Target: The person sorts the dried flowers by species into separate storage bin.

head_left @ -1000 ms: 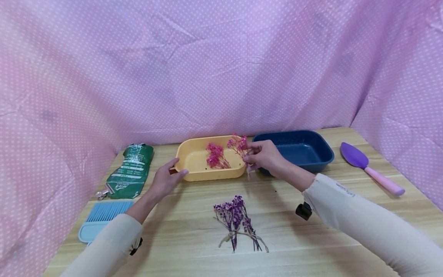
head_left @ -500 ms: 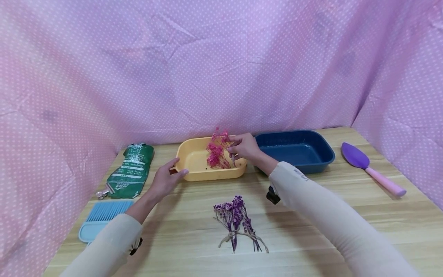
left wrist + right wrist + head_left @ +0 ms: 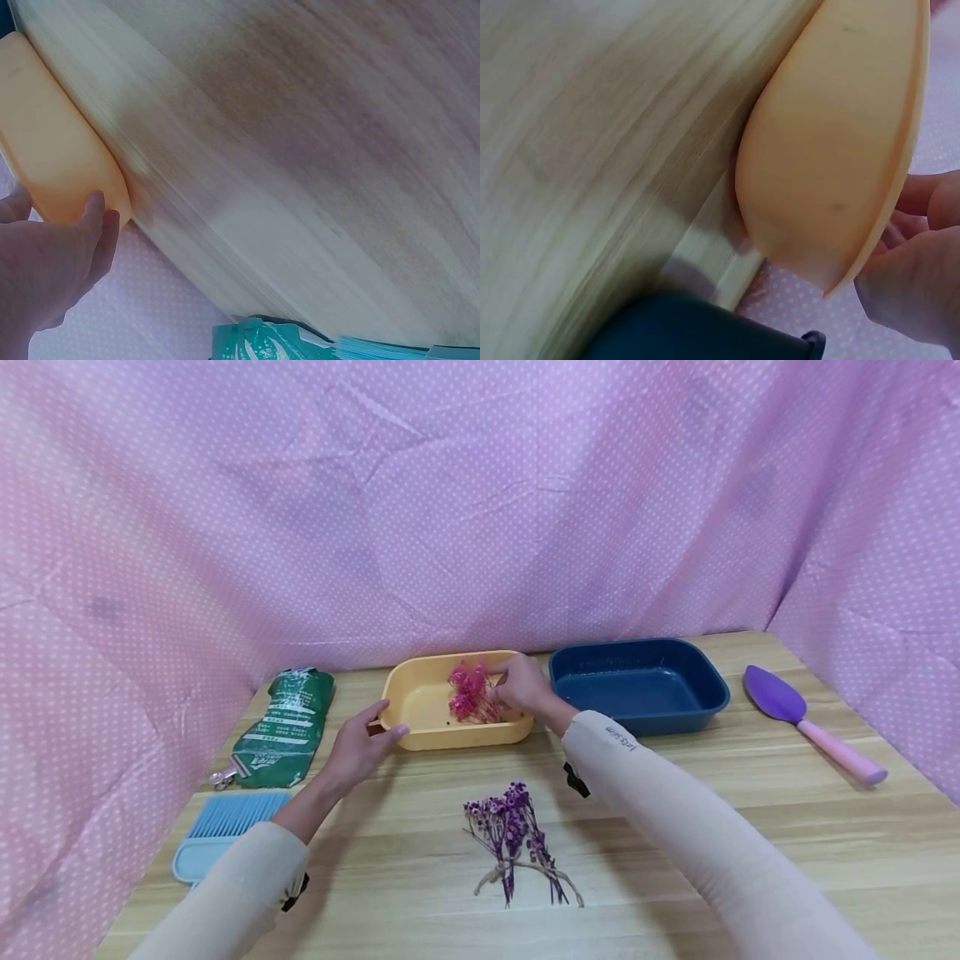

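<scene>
Pink flowers now sit lower, down inside the yellow tray.

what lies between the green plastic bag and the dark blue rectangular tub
In the head view, the yellow oblong plastic tub holding pink flowers, with the left hand and right hand at its ends.

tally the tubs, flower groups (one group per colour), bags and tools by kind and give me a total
Tubs: 2 (yellow tub, dark blue tub)
Flower groups: 2 (pink flowers, purple flowers)
Bags: 1 (green bag)
Tools: 2 (light blue brush, purple spatula with a pink handle)
Total: 7
</scene>
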The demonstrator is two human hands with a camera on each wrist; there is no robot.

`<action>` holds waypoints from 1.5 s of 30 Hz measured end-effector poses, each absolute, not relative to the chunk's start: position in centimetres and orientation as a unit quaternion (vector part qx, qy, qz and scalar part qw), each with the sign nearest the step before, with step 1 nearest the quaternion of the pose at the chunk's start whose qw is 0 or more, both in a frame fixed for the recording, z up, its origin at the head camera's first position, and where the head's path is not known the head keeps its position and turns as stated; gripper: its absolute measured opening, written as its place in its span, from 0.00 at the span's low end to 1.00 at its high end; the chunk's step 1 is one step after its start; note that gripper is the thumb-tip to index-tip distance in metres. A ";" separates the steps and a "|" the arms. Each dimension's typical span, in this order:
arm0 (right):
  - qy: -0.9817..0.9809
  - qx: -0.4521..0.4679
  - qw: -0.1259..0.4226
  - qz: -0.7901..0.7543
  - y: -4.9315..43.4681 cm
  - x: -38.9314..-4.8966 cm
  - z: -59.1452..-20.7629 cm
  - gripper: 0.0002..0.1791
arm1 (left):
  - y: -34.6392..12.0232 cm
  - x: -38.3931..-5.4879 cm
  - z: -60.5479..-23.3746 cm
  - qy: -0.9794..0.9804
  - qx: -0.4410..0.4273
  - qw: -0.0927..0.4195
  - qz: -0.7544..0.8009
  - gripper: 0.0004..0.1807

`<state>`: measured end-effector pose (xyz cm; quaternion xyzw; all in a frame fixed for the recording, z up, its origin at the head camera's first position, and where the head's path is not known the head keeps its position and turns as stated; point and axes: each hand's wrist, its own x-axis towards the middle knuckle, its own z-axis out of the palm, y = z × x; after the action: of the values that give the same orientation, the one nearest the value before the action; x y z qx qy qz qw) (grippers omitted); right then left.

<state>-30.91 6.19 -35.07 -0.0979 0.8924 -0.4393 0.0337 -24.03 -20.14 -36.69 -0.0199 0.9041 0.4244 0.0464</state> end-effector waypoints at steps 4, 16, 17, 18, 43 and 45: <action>0.892 -0.112 -0.006 -0.438 6.7 -30.7 -34.5 0.24 | -20.2 -24.0 -36.7 0.904 -0.018 0.044 0.425 0.40; 0.817 -0.107 0.030 -0.566 11.9 -27.8 -30.9 0.22 | -20.5 -23.9 -36.9 0.905 -0.018 0.039 0.424 0.41; 0.813 -0.107 0.033 -0.571 12.6 -27.3 -30.7 0.23 | -20.5 -23.9 -36.9 0.905 -0.016 0.037 0.424 0.40; 0.814 -0.104 0.035 -0.571 13.2 -26.9 -30.5 0.23 | -20.5 -23.9 -36.9 0.905 -0.014 0.036 0.424 0.40; 0.851 -0.078 0.035 -0.519 27.6 -19.5 -30.5 0.29 | -20.4 -23.3 -36.2 0.898 -0.017 0.007 0.439 0.42; 0.863 -0.071 0.015 -0.499 28.4 -19.6 -30.6 0.28 | -20.3 -22.8 -35.8 0.900 -0.027 -0.010 0.436 0.41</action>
<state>-19.59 28.45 -30.59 -0.0714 0.8633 -0.4993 0.0149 -22.81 -20.33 -35.83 -0.0271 0.8996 0.4358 -0.0098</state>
